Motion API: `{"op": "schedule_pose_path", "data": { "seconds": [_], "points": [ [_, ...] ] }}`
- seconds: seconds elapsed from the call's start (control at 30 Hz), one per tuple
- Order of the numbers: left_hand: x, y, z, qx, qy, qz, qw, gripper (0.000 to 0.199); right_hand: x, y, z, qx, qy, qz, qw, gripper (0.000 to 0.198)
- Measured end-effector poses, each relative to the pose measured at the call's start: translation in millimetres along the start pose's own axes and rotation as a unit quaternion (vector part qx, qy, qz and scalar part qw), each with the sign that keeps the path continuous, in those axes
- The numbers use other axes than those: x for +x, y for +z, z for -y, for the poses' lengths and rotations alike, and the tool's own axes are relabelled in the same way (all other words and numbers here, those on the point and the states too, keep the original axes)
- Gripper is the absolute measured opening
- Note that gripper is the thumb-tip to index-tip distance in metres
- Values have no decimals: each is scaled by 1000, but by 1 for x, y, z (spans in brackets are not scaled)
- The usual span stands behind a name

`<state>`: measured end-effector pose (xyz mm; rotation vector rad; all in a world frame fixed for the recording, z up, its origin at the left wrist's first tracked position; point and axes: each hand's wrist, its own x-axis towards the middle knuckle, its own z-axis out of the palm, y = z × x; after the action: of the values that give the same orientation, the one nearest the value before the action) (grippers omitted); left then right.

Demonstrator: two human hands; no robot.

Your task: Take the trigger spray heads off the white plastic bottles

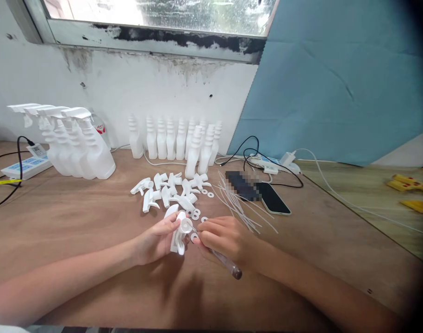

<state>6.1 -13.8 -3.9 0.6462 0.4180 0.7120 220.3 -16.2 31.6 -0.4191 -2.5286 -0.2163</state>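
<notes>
My left hand [159, 238] is closed around a white trigger spray head [178, 236], its round collar turned toward my right hand. My right hand [228, 238] grips a pen-like tool [228, 264] with a clear barrel and a dark brown end; its thin tip points at the collar. A white ring washer [194, 237] shows at my right fingertips; whether they pinch it I cannot tell. Just beyond my hands lie several loose spray heads [168, 194] in a pile. More flat washers [195, 214] are scattered beside them, and thin white tubes [237, 203] lie to the right.
White bottles without heads [170, 138] stand along the wall. Bottles fitted with spray heads [90, 148] are grouped at left, near a power strip [27, 166]. Behind the tubes are a phone [276, 200], a partly blurred dark object [242, 185] and black cables [284, 184].
</notes>
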Motion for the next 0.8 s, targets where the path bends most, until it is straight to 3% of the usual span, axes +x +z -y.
{"op": "schedule_pose_path", "data": {
  "seconds": [0.3,0.43,0.63,0.8],
  "points": [
    [-1,-3,1,5,4,22,1000,30,-4,-3,-5,28,-16,92,995,14],
    [-1,-5,3,22,4,33,999,32,-2,-7,-4,59,-2,89,994,13],
    [0,-6,5,35,5,29,999,31,3,-11,0,19,-12,105,994,16],
    [-1,-6,4,52,-6,28,998,37,7,-12,-2,100,39,45,993,15]
  ]
}}
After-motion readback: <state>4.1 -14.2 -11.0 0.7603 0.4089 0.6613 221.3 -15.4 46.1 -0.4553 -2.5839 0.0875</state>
